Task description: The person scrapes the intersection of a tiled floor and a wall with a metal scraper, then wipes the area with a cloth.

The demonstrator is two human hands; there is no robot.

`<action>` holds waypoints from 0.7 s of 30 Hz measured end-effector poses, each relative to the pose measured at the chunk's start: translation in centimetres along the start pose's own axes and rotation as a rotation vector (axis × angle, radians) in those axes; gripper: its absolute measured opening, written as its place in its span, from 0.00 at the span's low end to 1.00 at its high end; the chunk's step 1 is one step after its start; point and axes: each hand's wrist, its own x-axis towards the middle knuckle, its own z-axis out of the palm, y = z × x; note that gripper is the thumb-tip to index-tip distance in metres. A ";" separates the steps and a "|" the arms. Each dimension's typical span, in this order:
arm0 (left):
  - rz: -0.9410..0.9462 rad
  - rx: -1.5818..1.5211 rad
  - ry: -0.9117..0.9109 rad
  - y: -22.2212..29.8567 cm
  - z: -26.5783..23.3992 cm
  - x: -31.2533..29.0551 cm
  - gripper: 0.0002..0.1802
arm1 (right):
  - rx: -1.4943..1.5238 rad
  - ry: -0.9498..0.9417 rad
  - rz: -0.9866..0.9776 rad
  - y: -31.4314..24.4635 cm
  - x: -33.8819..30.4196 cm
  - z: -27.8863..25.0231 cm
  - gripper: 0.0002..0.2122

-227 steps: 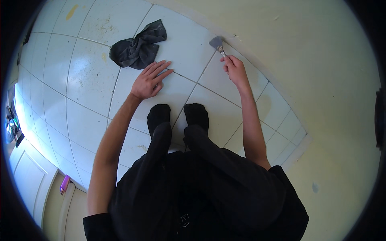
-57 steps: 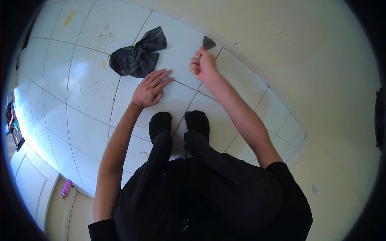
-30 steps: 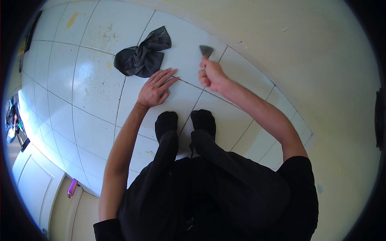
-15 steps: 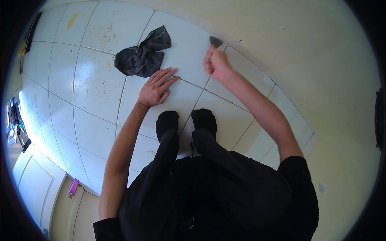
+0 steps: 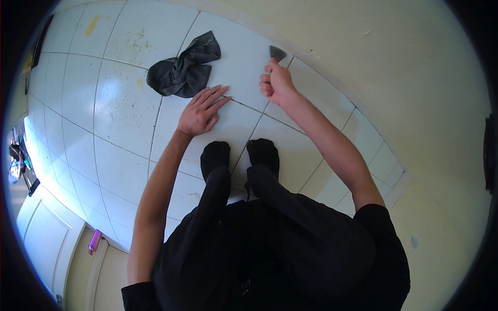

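Observation:
In my right hand [image 5: 277, 83] is a scraper [image 5: 277, 53], its handle hidden by my closed fingers. Its dark, flared blade points away from me, over the white tiles close to the foot of the wall. My left hand [image 5: 199, 113] rests on the tiled floor [image 5: 129, 122] with the fingers stretched out and holds nothing. Just beyond those fingertips lies a crumpled dark grey cloth [image 5: 184, 70].
Brown specks [image 5: 137, 44] and a yellowish stain [image 5: 92, 26] mark the tiles at the far left. A cream wall [image 5: 415, 103] borders the floor on the right. My black-socked feet [image 5: 263, 155] stand between my arms. A white door [image 5: 44, 228] is at lower left.
My right hand has shifted very slightly left with the scraper, and more of the blade shows. The left hand and the cloth stay nearly where they were.

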 end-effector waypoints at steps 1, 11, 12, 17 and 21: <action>0.008 -0.001 -0.004 -0.2 0.0 0.0 0.34 | 0.001 0.000 0.000 0.6 -0.2 -0.1 0.19; 0.007 0.007 0.013 0.0 0.1 -0.2 0.34 | -0.040 -0.175 0.191 -1.3 -0.1 -1.4 0.18; 0.005 -0.001 0.010 0.0 0.0 -0.1 0.34 | 0.015 -0.194 0.145 -2.0 0.6 -1.8 0.18; 0.003 0.028 -0.007 0.0 0.1 -0.3 0.34 | -0.050 -0.111 0.099 -1.6 0.1 -1.5 0.19; 0.003 0.005 0.005 0.0 0.3 -0.1 0.33 | -0.058 -0.186 0.052 -1.4 -0.2 -2.0 0.16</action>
